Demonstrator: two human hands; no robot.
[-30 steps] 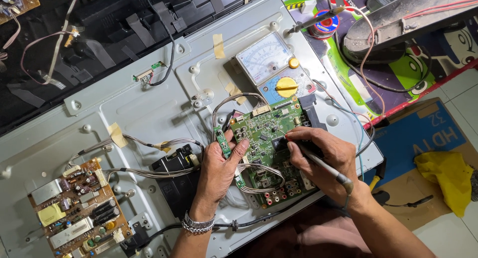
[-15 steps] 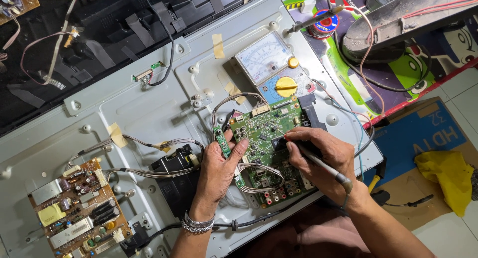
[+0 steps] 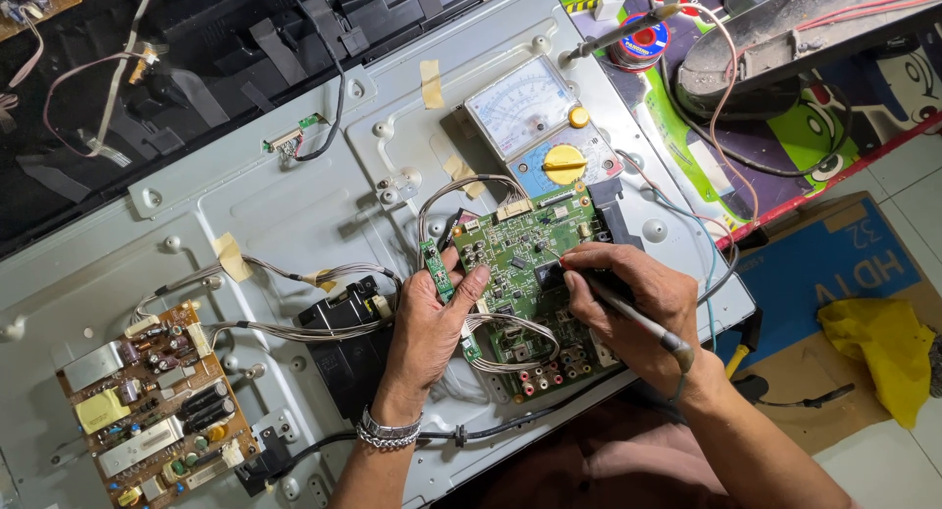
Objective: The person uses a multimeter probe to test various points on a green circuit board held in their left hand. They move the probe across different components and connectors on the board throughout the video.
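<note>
Two hands work at a green circuit board (image 3: 530, 273) lying right of centre in the frame, on the grey metal back panel (image 3: 294, 205) of a flat screen. The left hand (image 3: 427, 322) rests flat at the board's left edge, fingers loosely spread rather than gripping, thumb against a narrow green strip board (image 3: 434, 267) and the grey ribbon wires (image 3: 510, 337) that loop beneath it. The right hand (image 3: 638, 303) is closed around a pen-like probe (image 3: 628, 313), held as one holds a pencil, its tip set down on a dark chip near the board's middle. An analogue meter (image 3: 540, 126) with a yellow dial lies just above the board; a brown power board (image 3: 147, 401) sits at lower left, well apart. The likely risks are judged ones: the tip could slide off the chip and bridge neighbouring pins if the right hand shifts, and the left palm, pressing near the wires, could tug a connector loose or nudge the board under the tip.
</note>
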